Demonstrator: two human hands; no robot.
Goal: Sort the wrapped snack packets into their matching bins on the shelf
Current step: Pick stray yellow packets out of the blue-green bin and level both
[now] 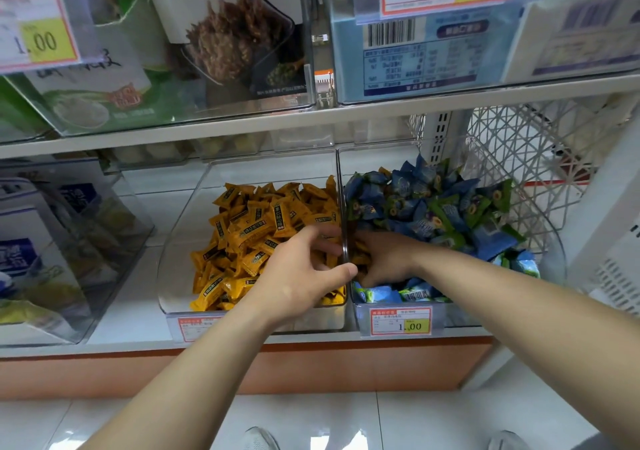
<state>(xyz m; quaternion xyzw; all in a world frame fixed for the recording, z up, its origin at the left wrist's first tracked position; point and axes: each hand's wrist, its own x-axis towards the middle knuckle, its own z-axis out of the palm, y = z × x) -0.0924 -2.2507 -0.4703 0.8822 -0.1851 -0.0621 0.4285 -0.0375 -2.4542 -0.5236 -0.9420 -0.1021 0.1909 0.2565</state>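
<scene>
1. My left hand point(304, 269) hovers over the orange packets point(249, 228), fingers loosely spread and holding nothing. The fingertips are blurred, and the thumb tip reaches the wall between the two bins.
2. Those orange packets fill the clear bin point(173, 276) under and ahead of my left hand.
3. My right hand point(388, 259) is just across that wall, low in the neighbouring bin point(561, 259), fingers bent down towards my left hand.
4. A few stray orange packets point(360, 255) lie at my right fingertips; I cannot tell whether I am pinching them or only touching them.
5. Blue and green packets point(433, 204) are heaped beyond and to the right of my right hand.
6. A price tag point(400, 321) hangs on the bin front below my right wrist, and both bins sit on the white shelf point(138, 294).
</scene>
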